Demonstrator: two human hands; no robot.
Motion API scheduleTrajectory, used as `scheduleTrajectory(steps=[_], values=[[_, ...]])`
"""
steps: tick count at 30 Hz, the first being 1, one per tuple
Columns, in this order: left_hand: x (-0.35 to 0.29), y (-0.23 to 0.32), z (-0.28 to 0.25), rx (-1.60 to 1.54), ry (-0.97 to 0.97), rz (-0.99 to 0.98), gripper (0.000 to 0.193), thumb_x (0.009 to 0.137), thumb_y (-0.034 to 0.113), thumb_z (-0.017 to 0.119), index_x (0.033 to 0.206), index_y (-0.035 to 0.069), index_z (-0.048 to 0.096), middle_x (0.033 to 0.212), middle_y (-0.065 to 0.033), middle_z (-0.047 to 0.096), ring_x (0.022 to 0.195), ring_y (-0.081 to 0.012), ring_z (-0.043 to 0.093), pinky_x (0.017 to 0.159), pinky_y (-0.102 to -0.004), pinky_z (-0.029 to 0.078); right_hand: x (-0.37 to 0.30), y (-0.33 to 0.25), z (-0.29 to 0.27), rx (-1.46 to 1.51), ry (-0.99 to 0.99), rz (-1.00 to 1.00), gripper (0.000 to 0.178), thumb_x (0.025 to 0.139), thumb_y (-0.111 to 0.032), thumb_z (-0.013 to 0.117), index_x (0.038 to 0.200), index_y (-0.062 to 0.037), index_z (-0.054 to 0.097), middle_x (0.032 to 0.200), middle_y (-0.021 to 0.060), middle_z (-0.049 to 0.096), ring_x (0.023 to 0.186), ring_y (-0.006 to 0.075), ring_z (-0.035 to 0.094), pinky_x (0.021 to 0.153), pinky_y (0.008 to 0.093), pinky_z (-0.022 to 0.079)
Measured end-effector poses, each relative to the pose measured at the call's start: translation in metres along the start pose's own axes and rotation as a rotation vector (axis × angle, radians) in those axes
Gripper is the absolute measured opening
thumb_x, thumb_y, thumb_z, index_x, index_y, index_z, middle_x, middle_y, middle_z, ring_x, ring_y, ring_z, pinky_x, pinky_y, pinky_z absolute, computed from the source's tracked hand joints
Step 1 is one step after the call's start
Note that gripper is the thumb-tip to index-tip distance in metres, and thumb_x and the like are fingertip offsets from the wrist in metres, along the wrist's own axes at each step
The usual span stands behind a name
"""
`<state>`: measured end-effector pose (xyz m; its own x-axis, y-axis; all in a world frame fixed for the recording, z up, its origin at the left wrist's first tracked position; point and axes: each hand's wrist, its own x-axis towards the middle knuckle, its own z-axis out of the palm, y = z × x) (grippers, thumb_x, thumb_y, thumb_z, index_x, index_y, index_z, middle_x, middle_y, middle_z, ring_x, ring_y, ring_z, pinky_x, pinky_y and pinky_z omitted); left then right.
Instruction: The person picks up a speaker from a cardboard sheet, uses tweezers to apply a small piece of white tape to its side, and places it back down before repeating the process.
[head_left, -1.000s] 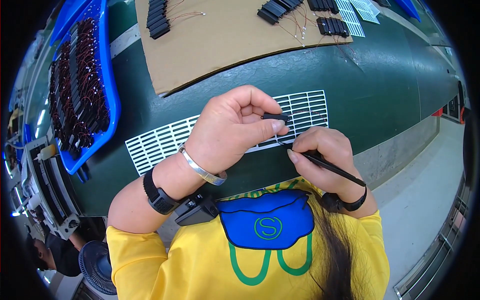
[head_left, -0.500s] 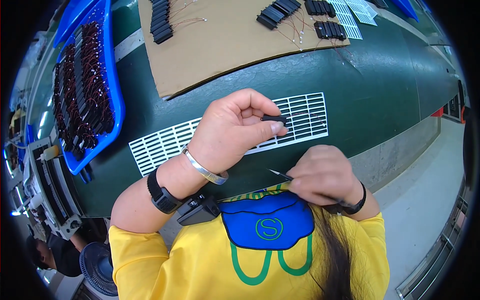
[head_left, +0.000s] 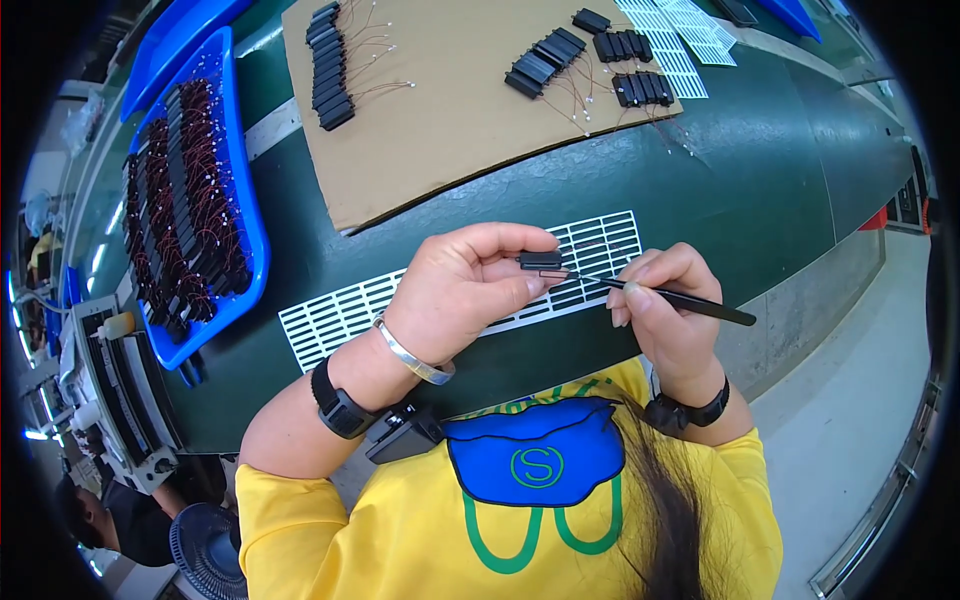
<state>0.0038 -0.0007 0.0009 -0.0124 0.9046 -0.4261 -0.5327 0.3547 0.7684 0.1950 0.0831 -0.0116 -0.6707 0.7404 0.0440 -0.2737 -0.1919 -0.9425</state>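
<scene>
While the left hand (head_left: 470, 285) is curled above the near part of the green surface (head_left: 760, 200), a small black part (head_left: 540, 261) is pinched between its thumb and fingertips, held just over the right end of a white label sheet (head_left: 345, 312). That sheet is laid slantwise along the near edge of the surface, and its middle is hidden under the hand. The right hand (head_left: 670, 310) is closed around a thin black tool (head_left: 680, 298), gripped like a pen between thumb and forefinger, with its tip brought right up to the underside of the part; whether tip and part touch cannot be told. A metal bangle (head_left: 412, 358) and a black watch (head_left: 338, 405) are worn on the left wrist, and a black band (head_left: 690, 412) on the right. Toward the far edge a brown cardboard sheet (head_left: 450, 110) is spread, on which rows of black parts (head_left: 330, 65) with thin red wires are laid at its left end and further groups (head_left: 600, 55) at its right. Along the left edge a blue tray (head_left: 250, 240) is filled with more wired black parts. At the far right corner, another white label sheet (head_left: 680, 50) is partly tucked beside the cardboard.
</scene>
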Motion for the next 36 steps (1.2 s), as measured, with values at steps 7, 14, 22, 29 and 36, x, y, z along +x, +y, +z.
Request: scheduleTrajectory(steps=[7,14,22,29,36], values=[[0.0004,-0.0002,-0.0010,0.006,-0.012,0.014,0.029,0.078,-0.007,0.053,0.107,-0.005,0.053,0.098,-0.0104,0.060,0.092,-0.0145,0.059,0.078,-0.0204,0.048,0.0033,0.0001,0.0056,-0.022,0.033,0.015,0.011,0.078,0.005,0.055,0.082,0.0001,0.047,0.076,0.0124,0.059,0.066,0.0124,0.057,0.061,0.0236,0.048],[0.0000,0.0005,-0.0018,0.016,0.005,-0.020,0.029,0.078,-0.009,0.049,0.107,-0.006,0.053,0.077,-0.0013,0.058,0.091,-0.0138,0.059,0.080,-0.0227,0.047,0.0053,0.0022,0.0058,-0.073,0.009,0.017,0.011,0.078,0.004,0.057,0.083,0.0000,0.048,0.077,0.0114,0.060,0.067,0.0115,0.057,0.062,0.0227,0.047],[0.0006,-0.0003,-0.0012,0.007,-0.002,-0.009,0.030,0.078,-0.010,0.046,0.107,-0.006,0.053,0.070,0.0022,0.053,0.090,-0.0146,0.059,0.083,-0.0244,0.047,0.0052,0.0019,0.0048,-0.113,-0.022,0.026,0.011,0.078,0.003,0.058,0.083,0.0002,0.048,0.078,0.0104,0.060,0.068,0.0109,0.057,0.062,0.0224,0.047],[0.0003,-0.0003,-0.0013,0.007,-0.001,-0.013,0.031,0.078,-0.010,0.045,0.107,-0.005,0.053,0.073,0.0010,0.054,0.091,-0.0157,0.059,0.083,-0.0243,0.048,0.0062,0.0000,0.0082,-0.158,-0.003,0.042,0.012,0.076,0.005,0.053,0.081,-0.0021,0.045,0.074,0.0125,0.055,0.062,0.0145,0.054,0.058,0.0248,0.046],[-0.0007,0.0001,-0.0009,0.016,-0.002,-0.012,0.031,0.078,-0.010,0.044,0.108,-0.005,0.054,0.081,-0.0033,0.058,0.093,-0.0171,0.059,0.083,-0.0244,0.048,0.0049,0.0031,0.0042,-0.129,-0.034,0.007,0.011,0.077,0.003,0.058,0.084,0.0003,0.049,0.079,0.0093,0.060,0.071,0.0105,0.058,0.063,0.0217,0.047]])
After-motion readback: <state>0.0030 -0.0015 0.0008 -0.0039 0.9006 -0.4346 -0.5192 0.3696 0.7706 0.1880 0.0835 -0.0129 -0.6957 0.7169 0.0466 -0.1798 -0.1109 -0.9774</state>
